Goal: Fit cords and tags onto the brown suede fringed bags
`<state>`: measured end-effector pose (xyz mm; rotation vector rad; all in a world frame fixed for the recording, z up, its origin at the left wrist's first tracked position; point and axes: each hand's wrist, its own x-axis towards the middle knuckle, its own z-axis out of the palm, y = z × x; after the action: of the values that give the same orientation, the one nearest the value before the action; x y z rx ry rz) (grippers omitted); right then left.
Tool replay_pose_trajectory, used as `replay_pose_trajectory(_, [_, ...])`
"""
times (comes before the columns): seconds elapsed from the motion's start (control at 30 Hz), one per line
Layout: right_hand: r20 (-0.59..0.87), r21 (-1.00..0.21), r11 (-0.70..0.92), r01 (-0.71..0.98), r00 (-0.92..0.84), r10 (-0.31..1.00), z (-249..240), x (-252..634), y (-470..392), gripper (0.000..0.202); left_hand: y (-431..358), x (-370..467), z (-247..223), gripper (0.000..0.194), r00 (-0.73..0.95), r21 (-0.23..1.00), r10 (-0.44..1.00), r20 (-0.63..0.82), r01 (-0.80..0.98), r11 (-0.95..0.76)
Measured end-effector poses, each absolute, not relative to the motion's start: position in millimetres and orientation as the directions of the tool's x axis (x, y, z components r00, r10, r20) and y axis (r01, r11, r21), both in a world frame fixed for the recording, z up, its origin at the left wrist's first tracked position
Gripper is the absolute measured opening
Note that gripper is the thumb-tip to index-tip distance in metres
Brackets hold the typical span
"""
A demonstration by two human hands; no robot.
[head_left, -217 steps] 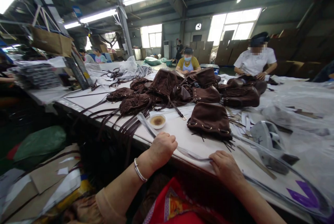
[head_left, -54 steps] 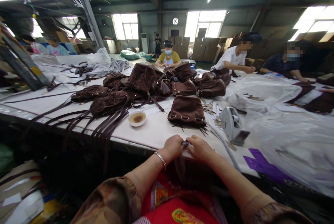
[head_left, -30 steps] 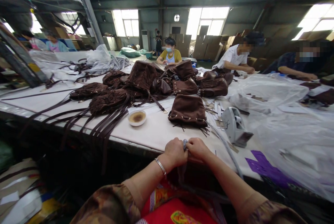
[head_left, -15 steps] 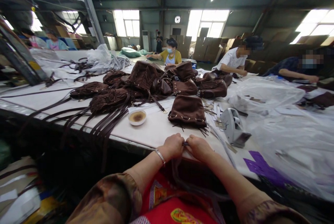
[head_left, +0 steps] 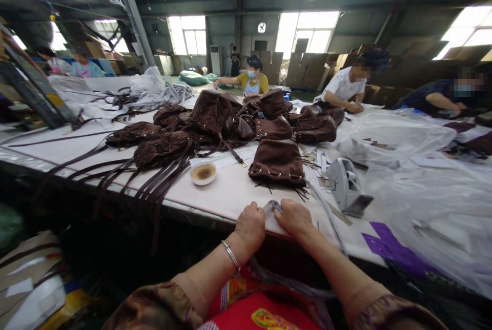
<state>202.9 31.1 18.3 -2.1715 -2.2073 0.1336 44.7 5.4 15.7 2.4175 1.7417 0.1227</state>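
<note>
Left hand (head_left: 250, 227) and right hand (head_left: 295, 219) both pinching greyish clear strip (head_left: 271, 205), gap between them wider than half a second ago, more strip showing, strip over table's (head_left: 230, 202) near edge, brown bag (head_left: 277, 161) at its 12 o'clock, white dish (head_left: 203, 182) at 10, tape dispenser (head_left: 340, 184) at 2, those unmoved.

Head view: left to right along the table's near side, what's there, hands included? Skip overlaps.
Dark brown flat straps → round white dish with brown contents → left hand → thin translucent grey strip → right hand → light-grey hard-cased device → flat purple sheet
</note>
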Motion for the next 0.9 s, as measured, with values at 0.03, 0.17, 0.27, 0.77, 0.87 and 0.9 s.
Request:
replay_pose_trajectory(0.03, [-0.037, -0.094, 0.0, 0.996, -0.003, 0.999, 19.0, 202.1, 31.2, 0.031, 6.2, 46.6, 17.7, 0.029, 0.321, 0.187, 0.947, -0.024, 0.932, -0.311])
replay_pose_trajectory(0.17, [-0.061, -0.117, -0.047, 0.992, 0.04, 0.997, 19.9, 201.5, 32.2, 0.033, 6.7, 53.2, 19.2, 0.036, 0.342, 0.213, 0.939, -0.01, 0.919, -0.333])
replay_pose_trajectory(0.27, [-0.073, -0.162, -0.075, 0.984, 0.064, 0.995, 18.2, 202.1, 34.6, 0.033, 7.5, 55.9, 15.5, 0.03, 0.392, 0.224, 0.92, -0.008, 0.898, -0.38])
replay_pose_trajectory(0.77, [-0.098, -0.343, 0.105, 0.933, -0.147, 0.984, 15.2, 220.7, 44.8, 0.047, 23.2, 77.9, 6.1, 0.039, 0.29, 0.427, 0.956, -0.036, 0.87, -0.247])
replay_pose_trajectory(0.87, [-0.095, -0.376, 0.158, 0.913, -0.208, 0.973, 13.9, 228.3, 45.6, 0.043, 29.3, 78.0, 5.0, 0.037, 0.268, 0.406, 0.963, -0.039, 0.885, -0.23])
replay_pose_trajectory(0.9, [-0.091, -0.384, 0.175, 0.907, -0.226, 0.97, 12.7, 230.4, 45.8, 0.04, 30.8, 77.8, 4.7, 0.035, 0.264, 0.393, 0.964, -0.03, 0.89, -0.232])
